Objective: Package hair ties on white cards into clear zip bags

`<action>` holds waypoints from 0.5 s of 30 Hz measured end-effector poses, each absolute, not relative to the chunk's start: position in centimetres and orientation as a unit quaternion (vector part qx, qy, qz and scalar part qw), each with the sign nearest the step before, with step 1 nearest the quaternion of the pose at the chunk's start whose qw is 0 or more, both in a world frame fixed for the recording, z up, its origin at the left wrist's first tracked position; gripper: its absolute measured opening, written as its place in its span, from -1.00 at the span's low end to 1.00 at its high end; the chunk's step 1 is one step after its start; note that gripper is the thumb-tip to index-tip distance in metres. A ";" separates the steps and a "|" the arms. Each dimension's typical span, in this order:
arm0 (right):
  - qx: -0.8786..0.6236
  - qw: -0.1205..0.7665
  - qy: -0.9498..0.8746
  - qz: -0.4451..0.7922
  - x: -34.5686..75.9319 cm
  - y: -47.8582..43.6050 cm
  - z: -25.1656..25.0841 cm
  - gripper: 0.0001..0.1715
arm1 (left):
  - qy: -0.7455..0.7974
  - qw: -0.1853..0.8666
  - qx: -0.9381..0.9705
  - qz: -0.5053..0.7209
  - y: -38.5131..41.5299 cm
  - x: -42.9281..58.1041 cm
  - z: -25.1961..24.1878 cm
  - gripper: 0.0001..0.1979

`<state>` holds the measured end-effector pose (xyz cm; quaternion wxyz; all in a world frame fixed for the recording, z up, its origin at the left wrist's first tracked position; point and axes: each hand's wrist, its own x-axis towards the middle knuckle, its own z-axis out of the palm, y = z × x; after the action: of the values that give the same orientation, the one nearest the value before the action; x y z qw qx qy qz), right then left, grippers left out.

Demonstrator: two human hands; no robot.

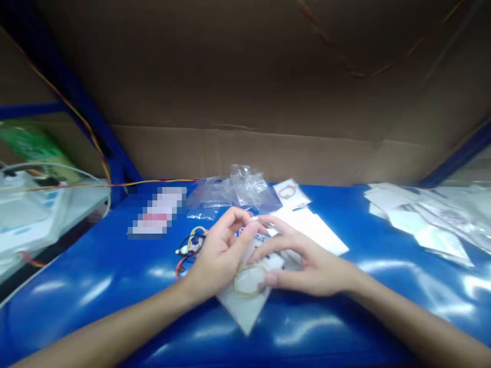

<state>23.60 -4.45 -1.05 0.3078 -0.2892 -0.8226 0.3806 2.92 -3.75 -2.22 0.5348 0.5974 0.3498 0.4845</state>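
Observation:
A small clear plastic bag holds a white card and a pale yellow cord bracelet. It hangs tilted between my hands, one corner pointing toward me. My left hand is closed, pinching the bag's top edge between thumb and fingers. My right hand is curled around the bag's right side; its index finger meets the left fingertips at the top, and its thumb presses lower down near the bracelet. Part of the bag is covered by my fingers. Several coloured cord bracelets lie just left of my left hand.
On the blue table, empty clear bags and a bagged card with a reddish bracelet lie at the back. White cards sit behind my right hand. Packed bags are piled right. A cardboard wall closes the back.

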 end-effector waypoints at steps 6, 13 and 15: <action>-0.318 0.395 -0.788 0.350 24.2 -3.8 -1.1 -0.71 | 0.359 0.534 0.588 0.491 -3.5 2.7 -2.3 -0.81; -0.301 0.403 -0.753 0.424 23.6 -4.2 -1.5 -0.66 | 0.344 0.547 0.577 0.500 -3.6 3.0 -2.2 -0.79; -0.318 0.415 -0.710 0.471 23.5 -4.0 -2.1 -0.56 | 0.344 0.545 0.572 0.508 -3.6 3.0 -2.2 -0.79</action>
<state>23.50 -4.04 -2.06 0.4154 -0.3180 -0.7103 0.4710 3.00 -3.59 -2.20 0.5454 0.5717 0.3436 0.5075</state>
